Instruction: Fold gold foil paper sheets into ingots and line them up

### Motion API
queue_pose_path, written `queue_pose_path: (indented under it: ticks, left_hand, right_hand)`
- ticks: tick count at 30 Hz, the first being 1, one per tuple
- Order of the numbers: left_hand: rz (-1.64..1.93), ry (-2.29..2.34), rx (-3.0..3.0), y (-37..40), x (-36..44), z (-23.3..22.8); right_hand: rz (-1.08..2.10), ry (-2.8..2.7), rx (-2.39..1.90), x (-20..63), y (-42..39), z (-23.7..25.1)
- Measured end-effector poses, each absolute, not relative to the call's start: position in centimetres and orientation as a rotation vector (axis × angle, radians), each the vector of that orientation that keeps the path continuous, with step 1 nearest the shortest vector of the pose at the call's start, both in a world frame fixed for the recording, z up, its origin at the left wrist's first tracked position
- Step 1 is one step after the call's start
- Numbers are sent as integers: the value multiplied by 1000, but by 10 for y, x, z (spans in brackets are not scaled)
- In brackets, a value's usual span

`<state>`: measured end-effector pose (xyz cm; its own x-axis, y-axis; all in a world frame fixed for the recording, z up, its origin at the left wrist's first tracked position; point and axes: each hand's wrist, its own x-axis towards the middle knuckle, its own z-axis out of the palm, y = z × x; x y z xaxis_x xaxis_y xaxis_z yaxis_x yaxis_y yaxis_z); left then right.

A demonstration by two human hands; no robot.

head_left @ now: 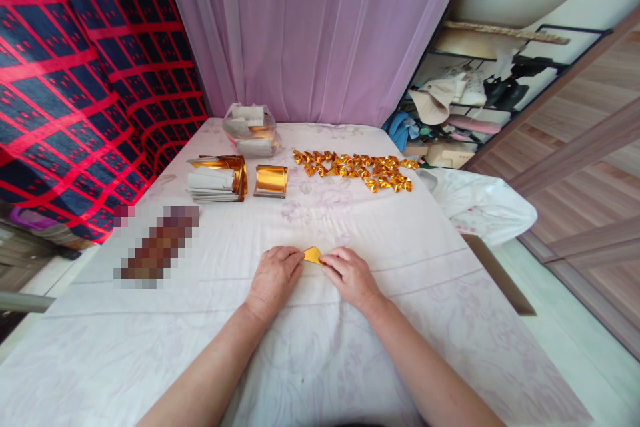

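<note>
- on the tabletop (pixel 450 293), covered with a pale flowered cloth, the left hand (pixel 273 280) and the right hand (pixel 353 277) meet over a small gold foil piece (pixel 313 255).
- both grips are closed on this piece; fingertips pinch its two ends, and it lies flat on the cloth.
- the step seems to be a fold or crease; the next move probably needs firm, even pressing along the edge, because foil springs back.
- beyond the piece, a row of finished folded gold shapes (pixel 357 170) looks shiny, crinkled and angular.
- beyond and to the left of the piece lie a curled gold sheet (pixel 271 180), a stack of white-backed sheets (pixel 215 183) and a clear plastic bag (pixel 250 130).
</note>
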<state>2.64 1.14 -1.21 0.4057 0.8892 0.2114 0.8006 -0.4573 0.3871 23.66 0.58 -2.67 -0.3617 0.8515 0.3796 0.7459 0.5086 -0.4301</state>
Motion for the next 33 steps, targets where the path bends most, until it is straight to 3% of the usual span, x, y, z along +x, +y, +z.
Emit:
queue_pose_path:
  ticks: [13,33]
  left_hand:
    - [305,1536,2452,35,32,8]
    - [433,1675,2322,59,46,19]
  right_hand:
    - [196,-2224,-1438,231,10,-24]
    - [288,-1929,-1552,226,60,-10]
